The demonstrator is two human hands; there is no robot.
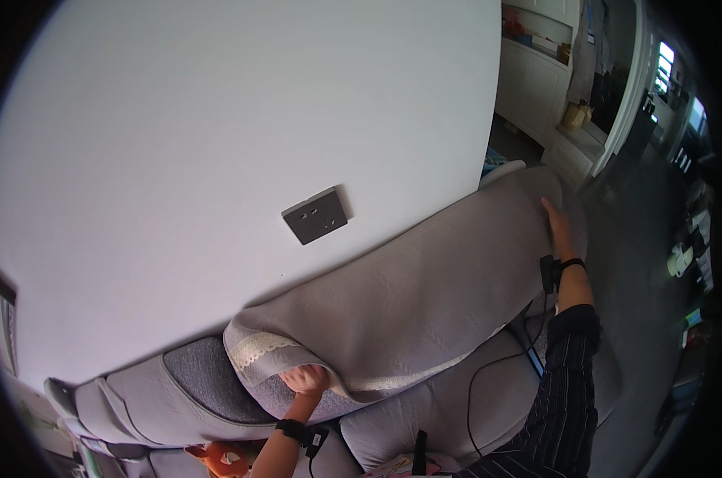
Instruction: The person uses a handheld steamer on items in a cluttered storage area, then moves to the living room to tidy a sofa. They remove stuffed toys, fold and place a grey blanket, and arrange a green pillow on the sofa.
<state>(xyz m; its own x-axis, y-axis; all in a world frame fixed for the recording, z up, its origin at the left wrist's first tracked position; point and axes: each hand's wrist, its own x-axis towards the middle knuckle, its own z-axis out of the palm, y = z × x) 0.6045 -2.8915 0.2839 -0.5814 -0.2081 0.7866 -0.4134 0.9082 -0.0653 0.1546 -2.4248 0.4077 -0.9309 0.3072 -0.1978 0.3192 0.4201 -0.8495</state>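
A grey fabric sofa cover (408, 281) with a cream lace trim (408, 377) lies over the sofa's backrest along the wall. My left hand (304, 379) is closed on the cover's folded lower edge at its near left corner. Bare grey upholstery (331, 407) shows below that fold. At the far right end of the backrest, my right hand (558, 222) rests against the cover with its fingers apart. Both wrists wear black straps with a small device; a cable (472, 394) runs down from the right one.
A dark socket plate (315, 216) is fixed to the white wall (217, 119) behind the sofa. On the seat cushions (432, 388) lie an orange plush toy (224, 460) and a dark-edged flat object (535, 362). Right of the sofa runs a dark floor (626, 239); white cabinets (531, 89) stand beyond.
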